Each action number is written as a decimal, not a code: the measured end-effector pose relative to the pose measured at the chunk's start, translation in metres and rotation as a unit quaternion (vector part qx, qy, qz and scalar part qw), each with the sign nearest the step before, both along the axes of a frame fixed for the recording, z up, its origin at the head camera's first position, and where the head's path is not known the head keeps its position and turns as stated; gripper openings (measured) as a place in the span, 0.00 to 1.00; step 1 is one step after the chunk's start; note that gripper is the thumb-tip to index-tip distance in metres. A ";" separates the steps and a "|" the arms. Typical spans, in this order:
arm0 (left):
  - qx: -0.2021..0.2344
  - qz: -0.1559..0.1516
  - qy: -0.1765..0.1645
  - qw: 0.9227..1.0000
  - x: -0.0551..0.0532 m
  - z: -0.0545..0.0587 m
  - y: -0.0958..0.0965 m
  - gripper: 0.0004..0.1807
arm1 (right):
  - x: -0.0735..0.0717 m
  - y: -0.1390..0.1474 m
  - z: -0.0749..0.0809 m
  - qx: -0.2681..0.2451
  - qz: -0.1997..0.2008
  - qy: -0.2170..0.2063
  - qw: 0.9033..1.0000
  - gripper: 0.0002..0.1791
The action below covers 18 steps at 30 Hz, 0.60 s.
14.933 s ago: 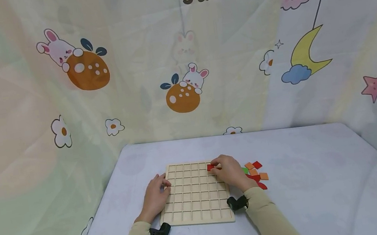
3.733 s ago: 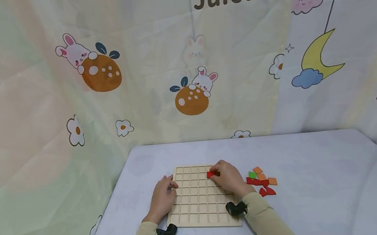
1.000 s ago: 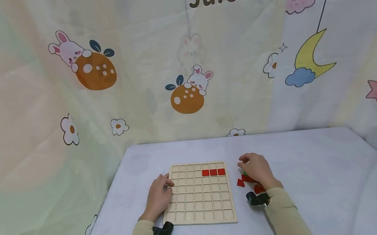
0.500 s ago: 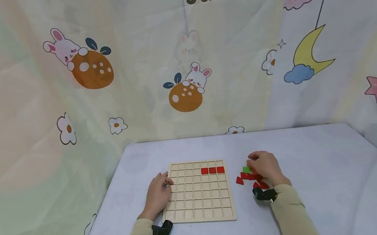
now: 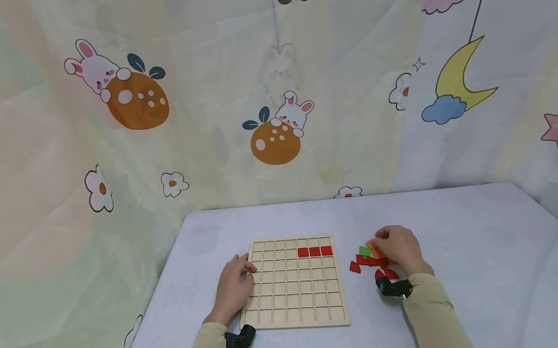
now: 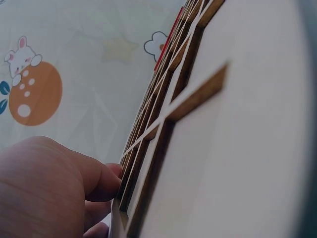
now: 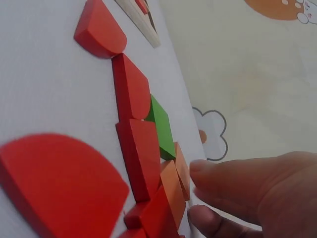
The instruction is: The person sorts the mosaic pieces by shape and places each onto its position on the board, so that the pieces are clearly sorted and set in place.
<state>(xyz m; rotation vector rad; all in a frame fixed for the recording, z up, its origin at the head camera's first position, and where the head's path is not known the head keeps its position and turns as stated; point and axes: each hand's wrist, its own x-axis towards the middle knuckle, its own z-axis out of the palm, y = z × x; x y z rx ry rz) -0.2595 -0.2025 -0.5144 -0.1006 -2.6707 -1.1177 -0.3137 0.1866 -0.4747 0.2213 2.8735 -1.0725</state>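
A pale wooden grid board [image 5: 292,295] lies on the table, with three red squares [image 5: 314,251] side by side in its second row from the far edge, at the right end. My left hand [image 5: 234,288] grips the board's left edge, its fingertips over the rim. Right of the board is a small heap of coloured pieces. Over its far right side is my right hand [image 5: 401,249], thumb and fingertip slightly apart beside an orange tile [image 7: 182,168]. Also in the heap are a green tile [image 7: 161,128] and several red pieces [image 7: 139,157], some with rounded edges.
One red rounded piece [image 5: 355,267] lies between the board and the heap. A large red rounded piece [image 7: 64,186] is nearest the right wrist camera. The white-covered table [image 5: 481,265] meets a printed cloth backdrop [image 5: 208,118] at its far edge.
Three red squares now stand in the row where my right hand was pressing one earlier. That hand has moved right to the heap, uncovering orange tiles. The left hand stays at the board.
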 end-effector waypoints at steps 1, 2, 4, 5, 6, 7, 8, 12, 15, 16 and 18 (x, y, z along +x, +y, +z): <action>0.000 0.000 -0.001 1.000 0.000 0.000 0.000 0.09 | 0.000 0.001 0.000 0.003 0.001 -0.002 1.000 0.21; 0.000 0.001 -0.001 1.000 0.000 0.000 0.000 0.09 | 0.000 0.002 -0.001 0.008 0.002 -0.004 1.000 0.21; -0.001 0.002 -0.002 1.000 0.000 0.000 0.000 0.09 | 0.000 0.004 -0.002 0.015 0.005 -0.005 1.000 0.21; -0.001 0.003 -0.003 1.000 0.000 0.000 0.000 0.09 | 0.001 0.004 -0.003 0.018 0.008 -0.005 1.000 0.21; -0.002 0.003 -0.004 1.000 0.000 0.000 0.000 0.09 | 0.001 0.004 -0.003 0.018 0.008 -0.006 1.000 0.21; -0.003 0.003 -0.004 1.000 0.000 0.000 0.000 0.09 | 0.001 0.005 -0.003 0.019 0.009 -0.007 1.000 0.21; -0.003 0.003 -0.004 1.000 0.000 0.000 0.000 0.09 | 0.001 0.005 -0.003 0.020 0.011 -0.010 1.000 0.22; -0.004 0.004 -0.005 1.000 0.000 0.001 0.001 0.09 | 0.001 0.004 -0.003 0.015 0.011 -0.018 1.000 0.23; -0.004 0.006 -0.006 1.000 0.000 0.002 0.001 0.08 | 0.000 0.003 -0.003 0.020 0.010 -0.018 1.000 0.23; -0.004 0.006 -0.007 1.000 0.000 0.002 0.001 0.08 | 0.000 0.003 -0.004 0.022 0.009 -0.017 1.000 0.23; -0.003 0.006 -0.009 1.000 0.000 0.001 0.001 0.08 | -0.001 0.003 -0.004 0.023 0.007 -0.017 1.000 0.22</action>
